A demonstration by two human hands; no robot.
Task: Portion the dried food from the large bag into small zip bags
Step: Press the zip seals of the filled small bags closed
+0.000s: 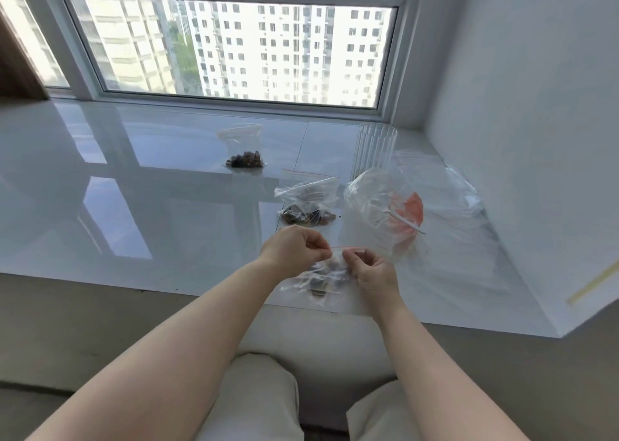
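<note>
Two hands meet at the mouth of a small zip bag [326, 274] that hangs just over the near edge of the worktop [134, 206]. The left hand [293, 248] pinches the red zip strip at its left end and the right hand [371, 269] pinches it at the right, so each grip is closed on the bag's top. Dark dried food sits in the bag's lower part.

By the look of it, the step in hand is sealing this filled portion. The next move calls for running pinched fingers along the strip until it is closed end to end, then laying the bag down with the others.

Just beyond the hands lies a second filled bag [306, 202], its zip strip at the top. Farther back, a third bag [244, 152] with food stands upright, mouth open. To the right lies the large bag [378, 202], crumpled, with something orange inside; whether any food remains in it cannot be told. A clear ribbed cup [375, 149] stands behind it.
</note>
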